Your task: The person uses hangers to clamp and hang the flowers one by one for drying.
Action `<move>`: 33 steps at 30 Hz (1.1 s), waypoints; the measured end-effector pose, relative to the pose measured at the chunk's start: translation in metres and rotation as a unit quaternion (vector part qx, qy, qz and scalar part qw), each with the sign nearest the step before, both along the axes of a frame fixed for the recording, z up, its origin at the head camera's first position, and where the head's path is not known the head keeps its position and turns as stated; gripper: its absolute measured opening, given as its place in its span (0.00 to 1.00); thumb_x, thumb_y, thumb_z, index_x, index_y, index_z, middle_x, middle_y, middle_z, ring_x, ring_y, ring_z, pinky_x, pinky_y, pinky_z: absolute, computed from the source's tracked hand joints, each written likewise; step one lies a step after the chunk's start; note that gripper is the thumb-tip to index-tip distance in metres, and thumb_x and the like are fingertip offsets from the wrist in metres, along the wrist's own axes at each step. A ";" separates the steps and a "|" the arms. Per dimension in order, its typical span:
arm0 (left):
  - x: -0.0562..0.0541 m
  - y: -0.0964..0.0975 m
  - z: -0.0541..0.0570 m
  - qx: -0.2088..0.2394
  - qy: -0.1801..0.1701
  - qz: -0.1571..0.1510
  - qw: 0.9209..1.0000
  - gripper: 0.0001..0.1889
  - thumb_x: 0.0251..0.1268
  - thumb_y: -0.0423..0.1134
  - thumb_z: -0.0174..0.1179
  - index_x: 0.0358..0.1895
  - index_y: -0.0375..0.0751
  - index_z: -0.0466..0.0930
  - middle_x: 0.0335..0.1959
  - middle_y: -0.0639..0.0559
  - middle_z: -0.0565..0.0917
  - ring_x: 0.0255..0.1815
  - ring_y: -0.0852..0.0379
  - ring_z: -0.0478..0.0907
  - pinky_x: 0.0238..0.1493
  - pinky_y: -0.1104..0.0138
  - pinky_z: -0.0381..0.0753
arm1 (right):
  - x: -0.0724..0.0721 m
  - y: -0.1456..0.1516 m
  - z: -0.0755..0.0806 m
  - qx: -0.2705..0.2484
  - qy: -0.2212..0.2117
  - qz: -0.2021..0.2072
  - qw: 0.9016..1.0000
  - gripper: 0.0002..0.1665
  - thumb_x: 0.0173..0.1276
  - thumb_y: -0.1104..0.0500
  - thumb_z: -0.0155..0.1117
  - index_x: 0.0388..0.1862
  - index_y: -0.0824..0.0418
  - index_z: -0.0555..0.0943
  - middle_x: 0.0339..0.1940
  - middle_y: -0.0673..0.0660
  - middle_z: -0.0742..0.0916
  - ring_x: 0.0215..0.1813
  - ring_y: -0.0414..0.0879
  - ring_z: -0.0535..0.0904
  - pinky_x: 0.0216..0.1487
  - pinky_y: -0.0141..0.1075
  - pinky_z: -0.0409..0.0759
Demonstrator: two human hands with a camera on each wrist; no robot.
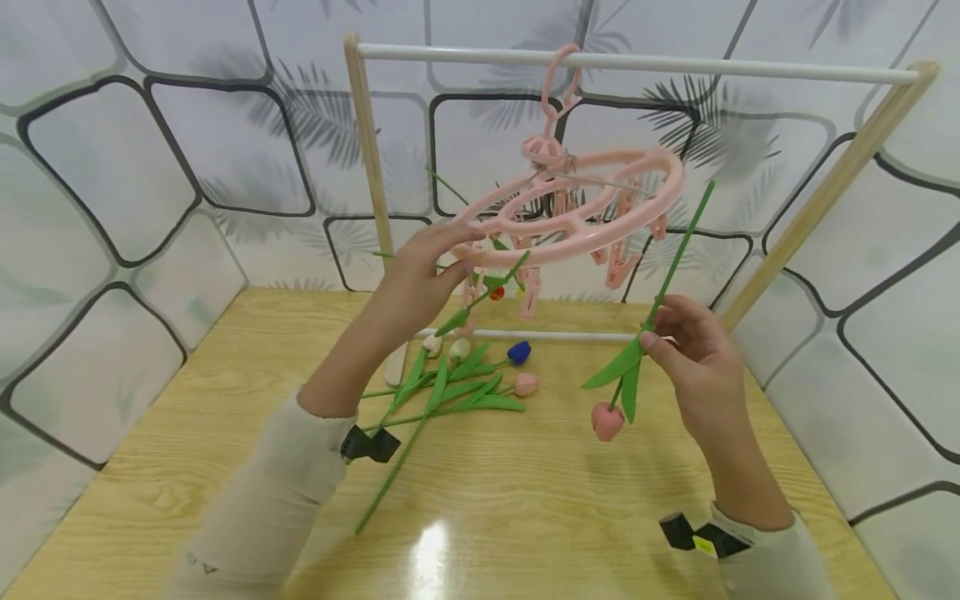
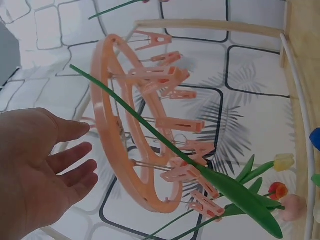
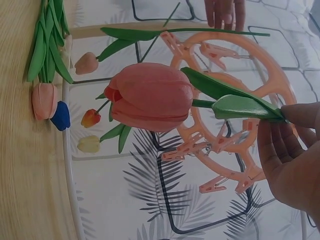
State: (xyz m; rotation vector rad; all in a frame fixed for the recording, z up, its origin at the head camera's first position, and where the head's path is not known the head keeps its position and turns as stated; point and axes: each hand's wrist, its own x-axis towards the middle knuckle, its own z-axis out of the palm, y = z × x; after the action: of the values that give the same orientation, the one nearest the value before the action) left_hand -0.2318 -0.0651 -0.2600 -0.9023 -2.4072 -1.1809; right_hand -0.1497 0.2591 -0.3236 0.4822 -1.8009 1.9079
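My right hand [image 1: 693,354] pinches the green stem of a pink artificial tulip [image 1: 607,421], whose bloom points down, right of a pink round clip hanger [image 1: 577,246]. My left hand [image 1: 420,271] is at the hanger's left rim, fingers loosely bent; in the left wrist view a small gap shows between fingertips and rim. Clothespins [image 2: 180,124] dangle from the ring. Clipped at its left part, blooms down, are an orange-red tulip [image 3: 91,118], a yellow tulip [image 3: 89,144] and a pale pink tulip [image 3: 86,64].
The hanger hooks over a white rail [image 1: 712,67] on wooden posts [image 1: 367,150]. Beneath it on the wooden table [image 1: 525,500] lie a blue tulip [image 1: 519,352], another pink tulip [image 1: 527,384] and white tulips [image 1: 460,351], stems crossing. A patterned wall [image 1: 255,242] stands behind.
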 end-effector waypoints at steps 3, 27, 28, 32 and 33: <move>0.015 0.002 -0.003 0.046 0.042 0.012 0.998 0.19 0.75 0.37 0.59 0.66 0.46 0.78 0.70 0.48 0.75 0.74 0.51 0.66 0.72 0.53 0.69 | 0.000 0.000 -0.001 -0.001 -0.002 0.003 1.000 0.26 0.66 0.80 0.59 0.62 0.65 0.77 0.44 0.52 0.84 0.46 0.42 0.81 0.44 0.26 0.82; 0.037 0.080 -0.090 0.189 -0.037 -0.007 0.981 0.28 0.77 0.44 0.56 0.76 0.47 0.65 0.71 0.51 0.72 0.69 0.51 0.70 0.68 0.54 0.74 | -0.001 -0.011 -0.008 0.004 -0.012 0.021 1.000 0.25 0.65 0.81 0.60 0.59 0.67 0.78 0.42 0.50 0.84 0.44 0.41 0.81 0.43 0.26 0.83; 0.034 0.081 -0.091 0.196 -0.032 -0.013 0.980 0.29 0.77 0.43 0.56 0.77 0.46 0.63 0.72 0.51 0.71 0.70 0.51 0.70 0.68 0.55 0.74 | -0.002 -0.012 -0.009 0.005 -0.011 0.021 1.000 0.25 0.65 0.81 0.60 0.59 0.66 0.78 0.42 0.50 0.84 0.44 0.41 0.81 0.43 0.26 0.83; 0.025 0.088 -0.091 0.223 -0.013 -0.033 0.974 0.28 0.79 0.43 0.54 0.77 0.45 0.63 0.75 0.53 0.69 0.71 0.54 0.70 0.71 0.61 0.72 | -0.002 -0.013 -0.008 0.013 -0.007 0.016 1.000 0.25 0.65 0.81 0.60 0.59 0.65 0.79 0.41 0.50 0.84 0.44 0.41 0.81 0.43 0.26 0.82; 0.024 0.090 -0.090 0.230 -0.022 -0.036 0.972 0.28 0.79 0.44 0.54 0.77 0.46 0.62 0.75 0.55 0.69 0.72 0.55 0.70 0.71 0.61 0.72 | -0.002 -0.013 -0.008 0.014 -0.006 0.015 1.000 0.25 0.65 0.81 0.60 0.59 0.67 0.79 0.41 0.50 0.84 0.44 0.41 0.81 0.43 0.26 0.82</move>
State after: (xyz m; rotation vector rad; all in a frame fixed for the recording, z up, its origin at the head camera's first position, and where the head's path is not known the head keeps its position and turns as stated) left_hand -0.2076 0.0247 -0.3496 -0.8194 -2.0073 -1.7061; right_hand -0.1519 0.2462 -0.3319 0.5128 -1.8402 1.9114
